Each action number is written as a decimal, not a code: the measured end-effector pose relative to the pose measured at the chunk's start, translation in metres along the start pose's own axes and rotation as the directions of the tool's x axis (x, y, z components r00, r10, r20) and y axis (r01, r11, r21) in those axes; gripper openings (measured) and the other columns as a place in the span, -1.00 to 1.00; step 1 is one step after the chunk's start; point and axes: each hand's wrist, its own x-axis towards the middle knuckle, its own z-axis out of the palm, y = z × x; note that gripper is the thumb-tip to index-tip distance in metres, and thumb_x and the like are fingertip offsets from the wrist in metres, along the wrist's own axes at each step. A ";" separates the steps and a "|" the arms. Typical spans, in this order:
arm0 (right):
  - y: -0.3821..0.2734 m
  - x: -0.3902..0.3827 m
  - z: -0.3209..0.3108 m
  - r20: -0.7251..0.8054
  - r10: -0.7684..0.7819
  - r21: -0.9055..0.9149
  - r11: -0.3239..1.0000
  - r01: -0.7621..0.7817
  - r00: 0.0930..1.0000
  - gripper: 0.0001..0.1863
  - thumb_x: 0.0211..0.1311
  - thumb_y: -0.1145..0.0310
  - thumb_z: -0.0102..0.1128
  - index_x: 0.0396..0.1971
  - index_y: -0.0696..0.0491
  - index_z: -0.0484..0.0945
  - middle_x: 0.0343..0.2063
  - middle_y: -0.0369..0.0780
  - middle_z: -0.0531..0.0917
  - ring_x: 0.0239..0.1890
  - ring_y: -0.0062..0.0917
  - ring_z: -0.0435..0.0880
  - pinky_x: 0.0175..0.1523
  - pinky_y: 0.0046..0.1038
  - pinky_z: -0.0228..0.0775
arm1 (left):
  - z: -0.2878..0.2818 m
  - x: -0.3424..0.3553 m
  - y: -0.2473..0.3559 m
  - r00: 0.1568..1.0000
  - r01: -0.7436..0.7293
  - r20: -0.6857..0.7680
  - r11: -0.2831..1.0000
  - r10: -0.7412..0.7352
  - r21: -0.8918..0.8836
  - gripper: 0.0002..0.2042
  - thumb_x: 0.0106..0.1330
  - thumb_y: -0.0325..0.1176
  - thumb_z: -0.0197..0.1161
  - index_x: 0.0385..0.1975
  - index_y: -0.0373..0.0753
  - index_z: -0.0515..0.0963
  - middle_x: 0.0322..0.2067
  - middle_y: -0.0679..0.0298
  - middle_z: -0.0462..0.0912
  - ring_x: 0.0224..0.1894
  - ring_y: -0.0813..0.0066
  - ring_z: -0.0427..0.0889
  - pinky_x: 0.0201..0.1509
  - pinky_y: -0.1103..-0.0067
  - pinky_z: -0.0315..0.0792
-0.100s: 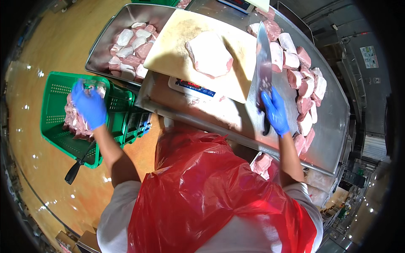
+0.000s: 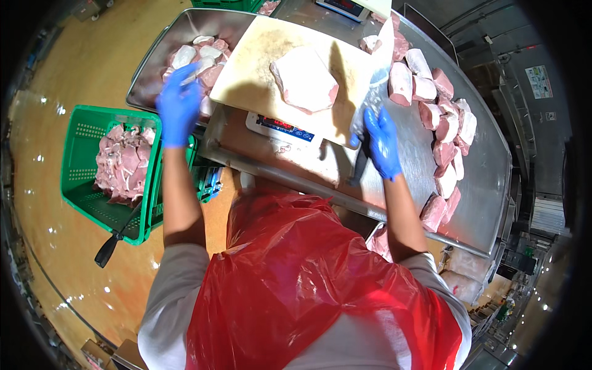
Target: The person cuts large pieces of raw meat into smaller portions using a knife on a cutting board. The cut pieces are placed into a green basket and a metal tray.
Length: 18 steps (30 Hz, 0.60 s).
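Note:
A knife with a broad pale blade (image 2: pixel 381 58) and dark handle is held in my blue-gloved right hand (image 2: pixel 383 145), fingers closed round it. The blade points away from me along the cutting board's right edge. On the white cutting board (image 2: pixel 246 52) lies a large, flat slab of meat (image 2: pixel 305 80) with a pale fat side up. My gloved left hand (image 2: pixel 179 108) hovers at the near side of a metal pan (image 2: pixel 157 68) of cut meat pieces (image 2: pixel 209 52). Its fingers are slightly blurred but apart, and I see nothing held.
Left of me stands a green crate (image 2: pixel 77 148) with meat trimmings (image 2: pixel 123 163) and a black-handled tool (image 2: pixel 110 246). Below the board sits a scale (image 2: pixel 277 126) with a lit display. Several meat chunks (image 2: pixel 447 126) lie along the metal table's (image 2: pixel 484 179) right side.
My left hand has moved from over the green crate, rightward and away from me, to the metal pan. The right hand has shifted left with the knife, toward the cutting board.

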 end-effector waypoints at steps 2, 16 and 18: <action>0.003 0.020 0.028 0.018 -0.122 0.069 0.990 0.121 0.992 -0.77 0.57 0.30 0.03 0.03 0.11 0.45 -0.32 -0.27 0.61 -0.42 -0.55 0.63 -0.31 -0.49 0.54 | 0.066 0.018 -0.003 0.968 0.075 0.247 0.876 0.052 -0.477 -0.55 0.33 -0.38 0.23 0.23 -0.35 0.49 0.15 0.01 0.60 0.12 0.25 0.62 0.23 0.45 0.48; -0.028 0.094 0.022 -0.068 -0.320 -0.199 0.932 0.301 0.945 -0.72 0.58 0.30 0.00 0.00 0.23 0.47 -0.34 -0.19 0.64 -0.44 -0.54 0.65 -0.39 -0.46 0.55 | 0.114 -0.036 0.012 0.788 0.300 0.615 0.878 -0.009 -0.372 -0.86 0.28 -0.43 0.27 -0.21 -0.28 0.55 -0.36 0.17 0.65 -0.41 0.50 0.63 -0.26 0.50 0.53; -0.044 0.080 0.016 -0.052 -0.412 -0.350 0.861 0.370 0.910 -0.72 0.58 0.31 -0.01 0.02 0.23 0.48 -0.34 -0.20 0.64 -0.50 -0.56 0.63 -0.40 -0.47 0.50 | 0.102 -0.059 0.010 0.895 0.249 0.437 0.911 -0.087 -0.328 -0.89 0.29 -0.47 0.25 -0.21 -0.26 0.58 -0.35 0.18 0.66 -0.44 0.49 0.64 -0.29 0.51 0.54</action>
